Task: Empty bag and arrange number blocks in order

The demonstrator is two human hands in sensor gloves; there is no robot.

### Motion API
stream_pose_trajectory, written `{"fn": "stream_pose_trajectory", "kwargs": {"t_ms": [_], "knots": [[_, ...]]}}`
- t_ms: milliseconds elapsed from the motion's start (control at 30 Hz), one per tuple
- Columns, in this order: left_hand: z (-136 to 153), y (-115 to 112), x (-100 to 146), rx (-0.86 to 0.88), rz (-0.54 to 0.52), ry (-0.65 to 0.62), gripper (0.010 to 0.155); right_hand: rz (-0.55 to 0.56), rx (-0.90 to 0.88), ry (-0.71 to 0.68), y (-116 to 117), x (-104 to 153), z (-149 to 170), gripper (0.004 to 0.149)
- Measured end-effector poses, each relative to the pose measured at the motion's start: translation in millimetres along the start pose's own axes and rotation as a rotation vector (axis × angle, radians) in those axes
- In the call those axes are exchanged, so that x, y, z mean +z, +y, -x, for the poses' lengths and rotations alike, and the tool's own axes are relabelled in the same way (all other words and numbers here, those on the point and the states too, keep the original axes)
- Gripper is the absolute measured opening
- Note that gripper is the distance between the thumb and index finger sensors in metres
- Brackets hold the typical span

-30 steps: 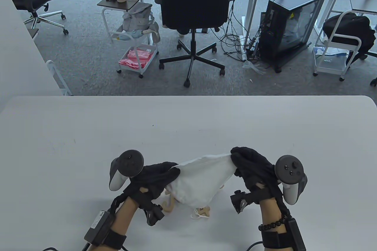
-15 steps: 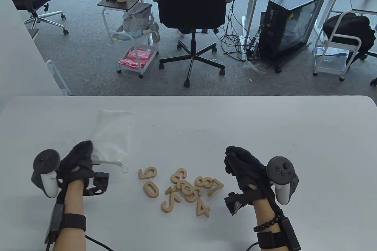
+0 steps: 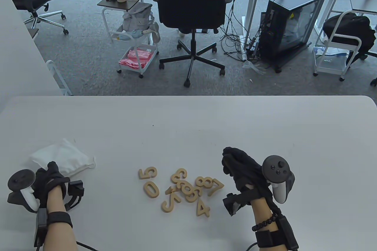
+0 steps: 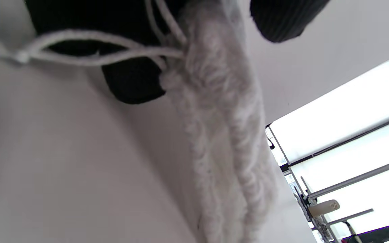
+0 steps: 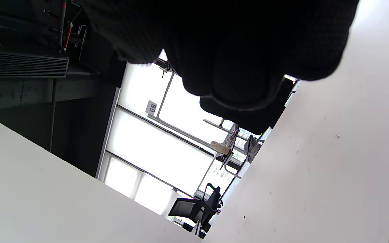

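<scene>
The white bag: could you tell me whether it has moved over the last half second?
Yes. The white bag has come down flat and shifted left toward the table's left edge, with the left hand.

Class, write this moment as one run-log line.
stage: bag emptied | left hand: on white bag, table's left | right hand: curled, holding nothing | number blocks: heaped, unsorted

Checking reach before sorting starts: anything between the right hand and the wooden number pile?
Nothing visible. The gloved right hand is just right of the pile of light wooden number blocks, with only bare white table between. The white cloth drawstring bag lies far left, at the left hand.
</scene>
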State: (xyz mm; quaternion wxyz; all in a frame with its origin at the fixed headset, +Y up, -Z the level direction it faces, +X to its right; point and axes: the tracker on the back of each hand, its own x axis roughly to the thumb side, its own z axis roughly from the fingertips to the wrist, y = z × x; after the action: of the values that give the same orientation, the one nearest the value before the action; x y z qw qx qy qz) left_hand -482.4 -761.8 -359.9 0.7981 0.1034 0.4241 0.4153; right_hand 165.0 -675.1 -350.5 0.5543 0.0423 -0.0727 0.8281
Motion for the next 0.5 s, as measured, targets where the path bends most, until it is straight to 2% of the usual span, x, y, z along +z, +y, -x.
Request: {"fn": "stream_pose_trajectory", "kwargs": {"t_ms": [100, 267, 500], "knots": [[-10, 5, 3, -0.069, -0.026, -0.057, 0.086, 0.000, -0.002, 0.002, -1, 1, 0, 0.045], [-38, 10, 17, -0.166, -0.046, -0.252, 0.089, -0.006, -0.007, 0.002, -2, 1, 0, 0.045], [-102, -8, 69, -0.314, -0.004, -0.634, 0.089, 0.011, 0.053, -0.016, -4, 3, -1, 0.046]]}}
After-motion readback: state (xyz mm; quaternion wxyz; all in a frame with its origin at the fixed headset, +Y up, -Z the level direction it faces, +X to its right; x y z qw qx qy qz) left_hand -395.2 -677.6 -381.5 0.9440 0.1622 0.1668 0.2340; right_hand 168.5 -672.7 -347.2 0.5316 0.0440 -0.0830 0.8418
